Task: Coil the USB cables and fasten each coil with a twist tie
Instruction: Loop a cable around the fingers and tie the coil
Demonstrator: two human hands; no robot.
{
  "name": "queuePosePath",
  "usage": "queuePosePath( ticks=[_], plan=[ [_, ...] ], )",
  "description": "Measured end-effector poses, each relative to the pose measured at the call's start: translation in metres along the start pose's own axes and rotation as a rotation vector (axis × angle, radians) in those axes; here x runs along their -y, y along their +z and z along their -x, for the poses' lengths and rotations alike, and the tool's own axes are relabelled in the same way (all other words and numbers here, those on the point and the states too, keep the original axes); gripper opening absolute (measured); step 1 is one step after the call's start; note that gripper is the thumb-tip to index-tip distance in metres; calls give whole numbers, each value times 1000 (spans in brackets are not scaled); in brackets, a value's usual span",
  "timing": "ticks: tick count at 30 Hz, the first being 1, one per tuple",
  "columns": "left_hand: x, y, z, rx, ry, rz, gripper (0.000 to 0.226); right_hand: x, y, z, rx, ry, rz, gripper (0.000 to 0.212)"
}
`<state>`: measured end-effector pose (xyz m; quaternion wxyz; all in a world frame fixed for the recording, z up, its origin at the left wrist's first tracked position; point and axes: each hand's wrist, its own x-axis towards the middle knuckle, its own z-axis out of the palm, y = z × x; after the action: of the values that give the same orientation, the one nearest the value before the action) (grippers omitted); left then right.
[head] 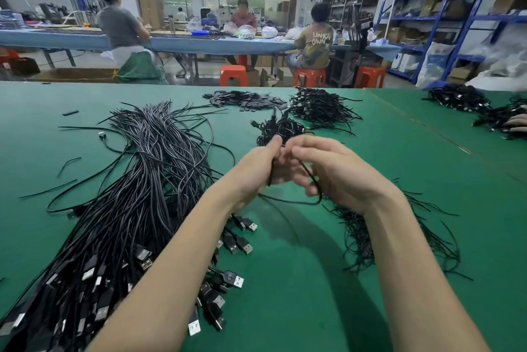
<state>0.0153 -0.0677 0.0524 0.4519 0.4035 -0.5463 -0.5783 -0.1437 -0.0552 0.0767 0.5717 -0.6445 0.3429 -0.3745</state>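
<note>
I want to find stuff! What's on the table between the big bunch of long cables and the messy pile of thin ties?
In the head view, bare green table lies between the long cables and the twist ties, crossed above by both forearms.

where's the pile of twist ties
In the head view, the twist ties lie on the green table, partly under the right forearm, right of the uncoiled USB cables.

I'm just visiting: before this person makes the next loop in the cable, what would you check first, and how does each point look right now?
1. Cable in both hands: ok, left hand and right hand grip it.
2. Neat coil formed: cannot tell, fingers hide it.
3. Trailing end free on the green table: ok.
4. Twist ties within reach: ok, beside the right forearm.
5. Uncoiled cables handy: ok, on the left.
6. Finished coils beyond the hands: ok.
</note>
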Motion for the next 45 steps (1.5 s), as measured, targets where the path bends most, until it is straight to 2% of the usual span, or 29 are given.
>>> queuePosePath(
  ticks=[2,4,6,9,11,13,16,17,19,20,22,24,26,29,30,32,35,39,42,45],
  plan=[
    [-5,-6,0,-47,41,140,61,-5,0,6,233,119,-144,10],
    [-9,-13,1,-32,54,314,62,-16,-7,12,391,226,-293,12],
    [-12,-20,3,-3,77,407,63,-31,-15,16,451,269,-332,14],
    [-14,-25,5,51,88,418,64,-51,-24,17,432,358,-401,15],
    [-13,-22,6,115,78,413,63,-60,-23,14,334,468,-336,9],
    [-12,-20,6,198,52,368,63,-66,-18,6,97,488,-51,15],
    [-11,-22,7,309,-39,181,64,-61,-15,-7,-370,236,384,22],
    [-9,-24,7,333,-82,87,64,-56,-17,-10,-493,142,414,18],
    [-5,-23,7,343,-163,-101,63,-42,-18,-11,-575,33,200,13],
    [-3,-21,6,317,-182,-170,62,-33,-16,-12,-530,5,64,10],
    [-1,-15,3,209,-158,-209,59,-18,-8,-10,-394,-49,11,6],
    [-3,-14,0,88,-78,-156,55,-8,0,-8,-256,-71,2,9],
    [-6,-17,0,12,-11,-25,55,-6,4,-5,-20,-10,-86,7],
    [-11,-28,3,12,46,281,60,-18,1,4,388,183,-255,8],
    [-14,-31,5,45,64,382,61,-27,-3,8,467,225,-292,11],
    [-19,-36,9,129,96,510,62,-45,-8,13,507,280,-352,17],
    [-23,-41,12,244,117,515,61,-64,-15,13,374,360,-329,12],
    [-23,-48,15,333,86,479,61,-69,-25,2,24,331,-116,14],
    [-21,-51,16,452,8,396,60,-66,-25,-5,-160,365,-329,17],
    [-15,-43,12,543,-169,79,60,-57,-23,-9,-258,388,-673,21]
  ],
)
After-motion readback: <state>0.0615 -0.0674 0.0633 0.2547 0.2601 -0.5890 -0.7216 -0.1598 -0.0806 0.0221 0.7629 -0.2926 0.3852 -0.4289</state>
